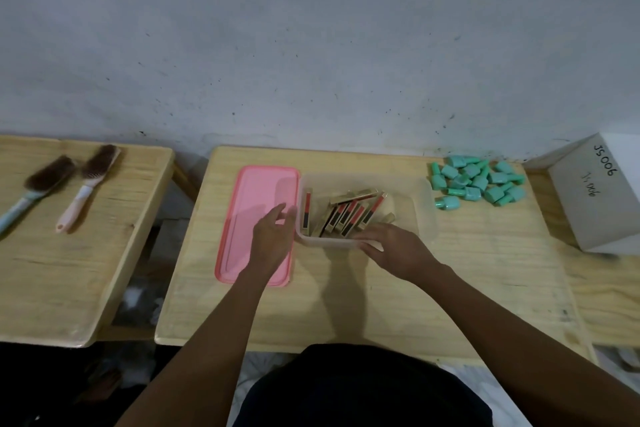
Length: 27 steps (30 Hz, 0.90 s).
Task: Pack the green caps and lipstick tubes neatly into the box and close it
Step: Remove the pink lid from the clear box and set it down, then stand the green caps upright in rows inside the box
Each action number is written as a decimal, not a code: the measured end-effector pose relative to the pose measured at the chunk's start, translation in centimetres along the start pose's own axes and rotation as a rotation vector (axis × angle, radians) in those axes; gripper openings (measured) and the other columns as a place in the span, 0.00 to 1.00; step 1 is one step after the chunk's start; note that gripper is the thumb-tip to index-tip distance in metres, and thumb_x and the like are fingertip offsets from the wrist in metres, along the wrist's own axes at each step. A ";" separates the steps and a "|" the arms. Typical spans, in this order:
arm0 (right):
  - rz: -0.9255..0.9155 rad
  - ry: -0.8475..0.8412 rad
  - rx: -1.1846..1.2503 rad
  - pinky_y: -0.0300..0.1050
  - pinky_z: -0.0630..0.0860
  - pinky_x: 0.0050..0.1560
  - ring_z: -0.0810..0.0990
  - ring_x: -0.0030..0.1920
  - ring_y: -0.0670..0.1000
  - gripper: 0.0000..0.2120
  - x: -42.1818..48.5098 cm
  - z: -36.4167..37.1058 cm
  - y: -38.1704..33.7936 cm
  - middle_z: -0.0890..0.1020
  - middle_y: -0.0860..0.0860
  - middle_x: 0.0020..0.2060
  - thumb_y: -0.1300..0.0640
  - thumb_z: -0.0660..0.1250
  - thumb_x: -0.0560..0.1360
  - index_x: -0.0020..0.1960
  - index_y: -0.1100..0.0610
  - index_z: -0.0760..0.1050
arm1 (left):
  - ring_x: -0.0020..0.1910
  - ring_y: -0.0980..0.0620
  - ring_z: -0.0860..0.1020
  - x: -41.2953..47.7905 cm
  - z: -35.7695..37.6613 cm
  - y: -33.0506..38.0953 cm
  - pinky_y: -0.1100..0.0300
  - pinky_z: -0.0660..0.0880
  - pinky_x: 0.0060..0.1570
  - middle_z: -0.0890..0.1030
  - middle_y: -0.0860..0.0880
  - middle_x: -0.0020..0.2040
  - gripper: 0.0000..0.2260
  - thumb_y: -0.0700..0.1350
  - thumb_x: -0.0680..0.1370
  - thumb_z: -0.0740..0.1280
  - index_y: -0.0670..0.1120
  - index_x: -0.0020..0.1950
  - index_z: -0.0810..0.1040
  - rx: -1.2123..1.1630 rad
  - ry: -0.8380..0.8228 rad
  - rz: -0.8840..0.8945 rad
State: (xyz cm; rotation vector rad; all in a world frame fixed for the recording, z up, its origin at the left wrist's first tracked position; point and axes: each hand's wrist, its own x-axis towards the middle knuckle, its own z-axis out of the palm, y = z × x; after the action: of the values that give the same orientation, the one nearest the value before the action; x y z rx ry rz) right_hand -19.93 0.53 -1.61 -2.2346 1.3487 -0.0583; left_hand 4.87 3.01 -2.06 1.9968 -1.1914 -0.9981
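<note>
Clear box (423,204) mid-surface (346,308), lipstick tubes (346,215) jumbled inside. R hand (393,248) pinches box's near rim, fingers over, thumb under. L hand (273,234) loosely open, holding nothing, fingertips at box's left wall, above pink lid (256,191). Green caps (478,180) piled right of box, well apart from both hands.

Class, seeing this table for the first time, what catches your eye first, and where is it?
A pink lid lies flat left of the clear box, which holds jumbled gold lipstick tubes. A heap of green caps sits near the far right corner of the table. The left hand is at the box's left wall, the right hand at its near rim.
</note>
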 end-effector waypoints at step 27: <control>0.642 -0.134 0.303 0.56 0.69 0.67 0.68 0.70 0.62 0.38 4.6 -1.4 2.8 0.62 0.60 0.74 0.43 0.63 0.74 0.78 0.54 0.52 | 0.41 0.48 0.80 1.0 1.7 0.7 0.59 0.76 0.48 0.83 0.44 0.38 0.09 0.42 0.76 0.67 0.38 0.43 0.84 -0.024 0.114 -0.078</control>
State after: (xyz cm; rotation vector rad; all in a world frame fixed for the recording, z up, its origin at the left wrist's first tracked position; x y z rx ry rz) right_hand -20.30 -4.87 -2.72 -1.4587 1.7785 0.1074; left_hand 3.44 1.67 -2.72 2.0662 -1.0429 -0.9183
